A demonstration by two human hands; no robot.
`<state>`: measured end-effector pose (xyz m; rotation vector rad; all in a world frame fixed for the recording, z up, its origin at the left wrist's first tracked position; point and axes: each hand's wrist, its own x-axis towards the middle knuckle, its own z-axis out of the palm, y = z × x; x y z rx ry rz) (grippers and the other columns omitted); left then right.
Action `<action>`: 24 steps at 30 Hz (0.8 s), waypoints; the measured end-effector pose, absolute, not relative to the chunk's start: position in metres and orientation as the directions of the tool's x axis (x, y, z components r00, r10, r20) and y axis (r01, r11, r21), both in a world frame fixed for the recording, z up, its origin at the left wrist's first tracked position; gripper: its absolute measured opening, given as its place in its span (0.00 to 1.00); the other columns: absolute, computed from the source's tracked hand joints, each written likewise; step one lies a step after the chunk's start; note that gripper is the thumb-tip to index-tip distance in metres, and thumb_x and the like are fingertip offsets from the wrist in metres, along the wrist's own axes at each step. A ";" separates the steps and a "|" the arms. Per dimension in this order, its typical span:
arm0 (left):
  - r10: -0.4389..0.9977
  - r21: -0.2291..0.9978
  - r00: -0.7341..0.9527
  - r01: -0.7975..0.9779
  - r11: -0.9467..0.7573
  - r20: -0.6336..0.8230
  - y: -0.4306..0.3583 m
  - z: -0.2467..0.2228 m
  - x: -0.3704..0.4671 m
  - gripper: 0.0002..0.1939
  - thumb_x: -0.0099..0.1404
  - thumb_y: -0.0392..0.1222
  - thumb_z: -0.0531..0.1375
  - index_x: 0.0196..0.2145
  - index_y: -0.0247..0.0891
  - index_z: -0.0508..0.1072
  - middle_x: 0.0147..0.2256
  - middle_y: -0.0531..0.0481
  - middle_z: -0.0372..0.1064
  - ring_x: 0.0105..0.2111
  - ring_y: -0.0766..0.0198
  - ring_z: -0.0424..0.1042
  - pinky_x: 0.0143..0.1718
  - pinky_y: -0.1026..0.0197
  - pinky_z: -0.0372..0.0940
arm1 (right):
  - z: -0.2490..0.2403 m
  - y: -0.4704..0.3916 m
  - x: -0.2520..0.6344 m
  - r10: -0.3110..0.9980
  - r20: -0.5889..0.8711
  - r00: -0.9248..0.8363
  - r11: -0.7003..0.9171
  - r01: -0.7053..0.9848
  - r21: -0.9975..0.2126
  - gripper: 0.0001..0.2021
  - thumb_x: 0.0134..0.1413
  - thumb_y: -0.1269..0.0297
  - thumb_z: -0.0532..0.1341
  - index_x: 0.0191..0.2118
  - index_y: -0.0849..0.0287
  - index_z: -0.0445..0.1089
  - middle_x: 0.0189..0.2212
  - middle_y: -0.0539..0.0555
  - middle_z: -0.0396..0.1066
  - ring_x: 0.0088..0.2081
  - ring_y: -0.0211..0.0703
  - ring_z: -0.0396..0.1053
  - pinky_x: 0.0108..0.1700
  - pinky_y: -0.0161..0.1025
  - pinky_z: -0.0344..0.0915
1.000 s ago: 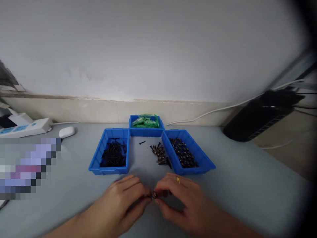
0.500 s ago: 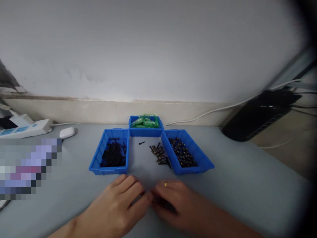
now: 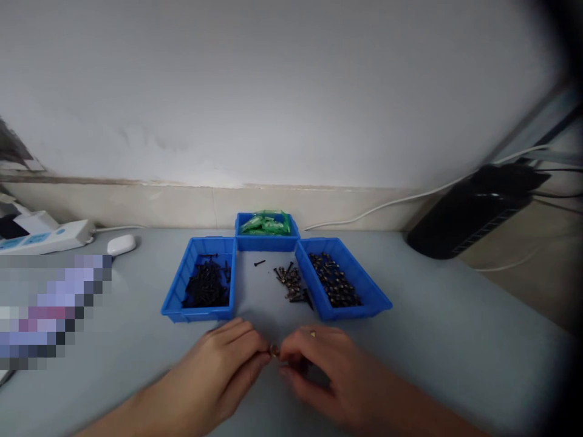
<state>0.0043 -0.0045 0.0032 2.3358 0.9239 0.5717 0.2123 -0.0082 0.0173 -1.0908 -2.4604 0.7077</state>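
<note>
Just in front of the blue trays, my left hand (image 3: 228, 367) pinches a small shiny, brass-coloured metal fastener (image 3: 274, 351) that sticks out past its fingertips. My right hand (image 3: 325, 370), with a ring on one finger, is curled with its fingertips right against the fastener; what lies inside those fingers is in shadow. Black screws (image 3: 207, 284) fill the left blue tray (image 3: 175, 297). Brass-and-dark metal fasteners (image 3: 334, 282) lie in the right blue tray (image 3: 371, 291). Between the trays is a loose pile of mixed screws and fasteners (image 3: 291, 284), with one black screw (image 3: 259, 263) apart from it.
A third blue tray (image 3: 268, 244) at the back holds green plastic bags (image 3: 268, 224). On the left are a white power strip (image 3: 59, 238), a white earbud case (image 3: 121, 244) and a blurred-out device (image 3: 59, 309). A black case (image 3: 464, 215) stands back right, near white cables.
My fingertips have parted slightly, and the small metal fastener now shows between them. My left hand has shifted a little left. The trays and the pile lie as before.
</note>
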 end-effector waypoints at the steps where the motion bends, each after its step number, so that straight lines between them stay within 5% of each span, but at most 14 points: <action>1: 0.723 0.663 0.673 0.470 -0.582 0.157 -0.005 0.004 0.005 0.09 0.69 0.34 0.47 0.33 0.38 0.64 0.32 0.53 0.64 0.32 0.67 0.65 0.33 0.65 0.61 | 0.017 -0.009 0.213 0.750 0.124 -0.650 0.585 0.564 -0.583 0.03 0.52 0.72 0.58 0.34 0.58 0.66 0.29 0.47 0.69 0.32 0.35 0.66 0.37 0.32 0.60; 12: 0.705 0.713 0.682 0.396 -0.579 0.193 -0.009 0.003 0.003 0.07 0.68 0.35 0.49 0.35 0.39 0.65 0.32 0.53 0.65 0.32 0.68 0.66 0.34 0.68 0.64 | 0.013 -0.009 0.214 0.754 0.184 -0.630 0.575 0.497 -0.650 0.08 0.55 0.69 0.56 0.41 0.56 0.64 0.34 0.50 0.69 0.36 0.38 0.65 0.40 0.35 0.61; 24: 0.693 0.672 0.680 0.399 -0.624 0.240 -0.006 0.001 0.007 0.08 0.67 0.32 0.50 0.31 0.36 0.66 0.29 0.52 0.65 0.30 0.67 0.65 0.30 0.67 0.61 | 0.008 -0.006 0.212 0.781 0.160 -0.604 0.550 0.543 -0.634 0.04 0.55 0.64 0.60 0.35 0.57 0.64 0.29 0.48 0.67 0.31 0.36 0.65 0.36 0.33 0.61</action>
